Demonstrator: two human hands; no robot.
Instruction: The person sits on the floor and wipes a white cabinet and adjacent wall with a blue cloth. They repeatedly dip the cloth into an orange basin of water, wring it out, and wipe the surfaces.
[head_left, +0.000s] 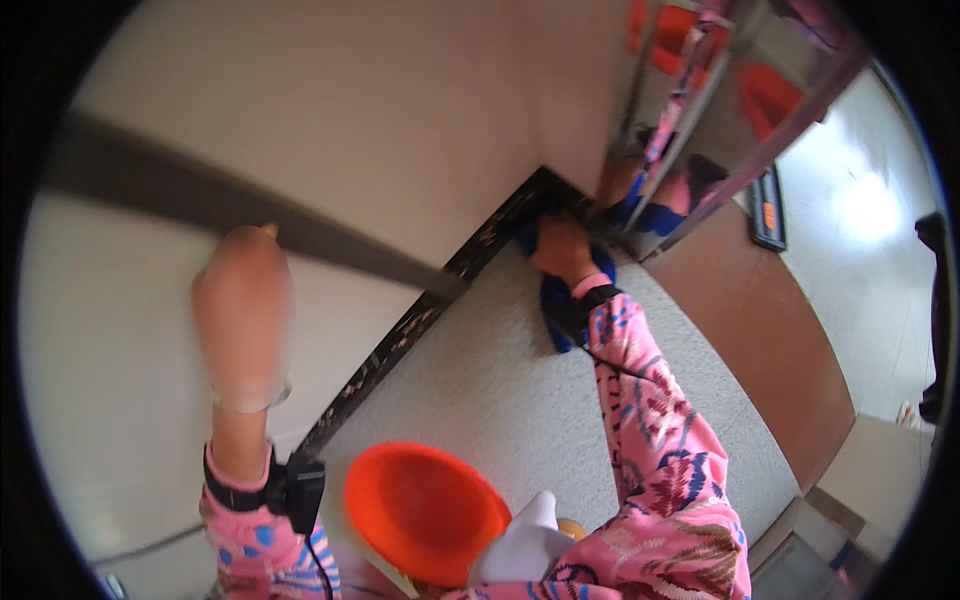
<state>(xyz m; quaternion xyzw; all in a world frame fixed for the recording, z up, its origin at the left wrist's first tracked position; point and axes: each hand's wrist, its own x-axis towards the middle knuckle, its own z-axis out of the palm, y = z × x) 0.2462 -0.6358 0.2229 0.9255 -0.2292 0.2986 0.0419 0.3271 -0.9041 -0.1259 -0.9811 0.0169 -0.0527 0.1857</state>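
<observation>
My right hand (561, 246) is down at the floor corner, gripping a blue cloth (559, 311) against the black speckled baseboard (397, 337). Part of the cloth trails behind the hand over the grey speckled floor (465, 375). My left hand (244, 315) is blurred, in front of the pale wall panel (135, 277) beside a dark grey strip (172, 187). Its fingers are foreshortened, and whether it touches the wall I cannot tell. Both wrists carry black straps with cables.
An orange plastic basin (412, 502) stands on the floor next to a white-covered foot (521, 544). At the upper right, a reflective metal-framed panel (697, 135) mirrors the arm and basin. A brown floor strip (757, 330) curves past it, with a black object (768, 214) beyond.
</observation>
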